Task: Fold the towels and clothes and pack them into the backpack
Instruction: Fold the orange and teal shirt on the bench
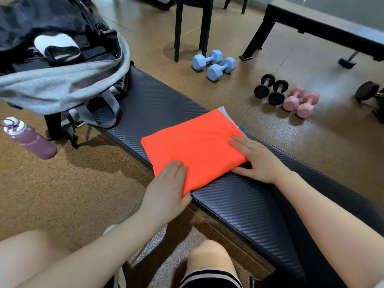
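A folded bright orange garment lies on the black bench, on top of a grey piece and a teal piece whose edges peek out at its far right. My left hand grips the garment's near corner, fingers on top and thumb under the edge. My right hand rests flat on its right edge, fingers spread, thumb beside the fold. The grey and black backpack stands unzipped at the bench's far left end, with rolled white and black items inside.
A purple water bottle lies on the floor to the left. Blue dumbbells, black dumbbells and pink dumbbells sit on the floor beyond the bench. Another bench and chair legs stand further back.
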`<state>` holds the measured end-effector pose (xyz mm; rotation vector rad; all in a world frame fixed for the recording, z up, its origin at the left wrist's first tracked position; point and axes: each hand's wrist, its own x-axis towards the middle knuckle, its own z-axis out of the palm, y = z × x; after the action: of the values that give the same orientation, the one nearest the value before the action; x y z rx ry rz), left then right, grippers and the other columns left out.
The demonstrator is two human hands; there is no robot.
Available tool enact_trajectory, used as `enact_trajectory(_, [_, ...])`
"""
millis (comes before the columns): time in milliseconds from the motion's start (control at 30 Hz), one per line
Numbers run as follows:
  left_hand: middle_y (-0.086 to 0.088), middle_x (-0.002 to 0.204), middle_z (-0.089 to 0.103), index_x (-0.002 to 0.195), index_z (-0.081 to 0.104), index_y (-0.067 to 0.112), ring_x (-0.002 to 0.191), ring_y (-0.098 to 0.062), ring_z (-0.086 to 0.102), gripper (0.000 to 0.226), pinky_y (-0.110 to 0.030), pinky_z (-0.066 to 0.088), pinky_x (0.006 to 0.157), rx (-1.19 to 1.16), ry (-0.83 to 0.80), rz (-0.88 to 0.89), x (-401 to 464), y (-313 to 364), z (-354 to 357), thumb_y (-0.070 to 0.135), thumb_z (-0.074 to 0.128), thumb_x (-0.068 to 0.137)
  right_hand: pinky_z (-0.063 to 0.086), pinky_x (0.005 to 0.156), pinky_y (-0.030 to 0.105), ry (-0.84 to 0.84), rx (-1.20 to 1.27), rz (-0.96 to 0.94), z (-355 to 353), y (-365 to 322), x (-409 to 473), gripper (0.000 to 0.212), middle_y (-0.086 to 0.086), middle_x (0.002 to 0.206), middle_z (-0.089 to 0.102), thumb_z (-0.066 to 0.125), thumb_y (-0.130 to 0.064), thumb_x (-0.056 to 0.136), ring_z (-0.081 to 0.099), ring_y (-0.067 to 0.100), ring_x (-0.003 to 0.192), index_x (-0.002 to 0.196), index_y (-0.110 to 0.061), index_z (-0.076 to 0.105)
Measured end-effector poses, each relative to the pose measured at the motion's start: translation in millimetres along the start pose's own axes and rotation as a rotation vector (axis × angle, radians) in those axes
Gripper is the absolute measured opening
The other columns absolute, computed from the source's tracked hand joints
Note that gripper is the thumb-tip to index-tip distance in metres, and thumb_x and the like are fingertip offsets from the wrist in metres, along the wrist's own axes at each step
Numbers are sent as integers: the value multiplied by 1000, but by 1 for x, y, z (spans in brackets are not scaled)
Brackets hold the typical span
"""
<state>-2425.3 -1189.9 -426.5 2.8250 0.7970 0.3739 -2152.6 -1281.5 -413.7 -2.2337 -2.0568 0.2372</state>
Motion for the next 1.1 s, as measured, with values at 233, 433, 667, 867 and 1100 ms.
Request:
enact_trajectory(233, [-5,133,52,120,55,10,127,-21,46,54,-33,40,100,-245,-2,-124,4,-12,-3,14,70,69,24,101,14,211,272,199,2,-9,10,47,11,132,55,65,-2,76,50,25,123,123,-6,57])
enact_trajectory(433, [-5,95,69,103,65,14,85,-22,62,30,-22,42,75,-520,246,-394,34,-31,-44,14,57,75,41,78,18,397,641,353,-32,-26,4,14,1,87,68,70,-7,75,60,13,86,86,-15,68])
enact_trajectory(667, [-7,74,61,71,68,20,68,-18,52,19,-30,39,61,-1069,-89,-451,65,-43,-114,29,66,55,51,62,21,354,1497,317,-92,-22,-13,43,-2,68,65,86,-29,53,61,9,61,84,-12,62])
enact_trajectory(867, [-3,60,67,80,65,4,49,-9,62,12,-18,48,45,-1238,-415,-476,101,-57,-99,1,55,87,58,63,31,133,1411,712,-82,-11,-10,15,8,79,72,63,-19,85,68,19,64,95,-8,65])
enact_trajectory(1100, [-10,75,60,78,64,11,68,-19,54,7,-31,44,67,-959,-435,-473,157,-82,-42,8,63,84,51,78,38,420,1086,1038,-31,7,31,30,12,93,65,72,-21,80,60,25,84,103,-5,60])
